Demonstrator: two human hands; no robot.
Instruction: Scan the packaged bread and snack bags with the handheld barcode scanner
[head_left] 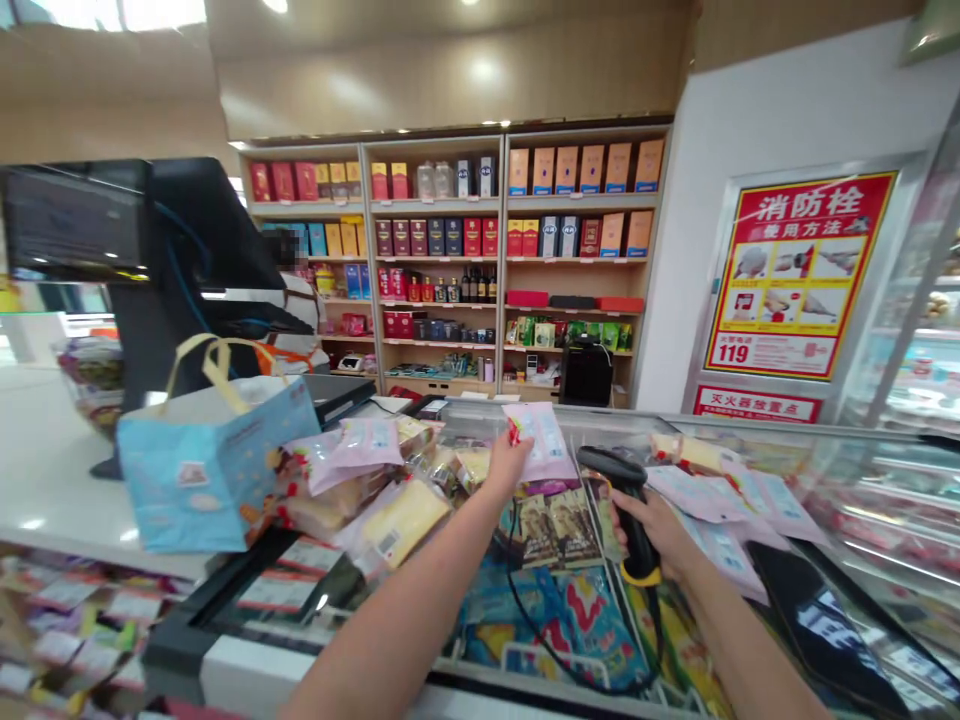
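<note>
In my left hand is a pink snack packet, pinched at its left edge and lifted above the glass-topped freezer. My right hand is wrapped round the grip of a black barcode scanner with yellow trim, its head pointing left toward the packet. From the scanner's base a black cable loops down over the glass. Left of my left hand lies a pile of packaged bread with a pink packet on top. More pink packets lie to the right of my right hand.
A blue shopping bag stands on the white counter at left, before a black checkout terminal. A dark phone rests at right. A person is partly hidden behind the terminal. Shelves of boxes line the back.
</note>
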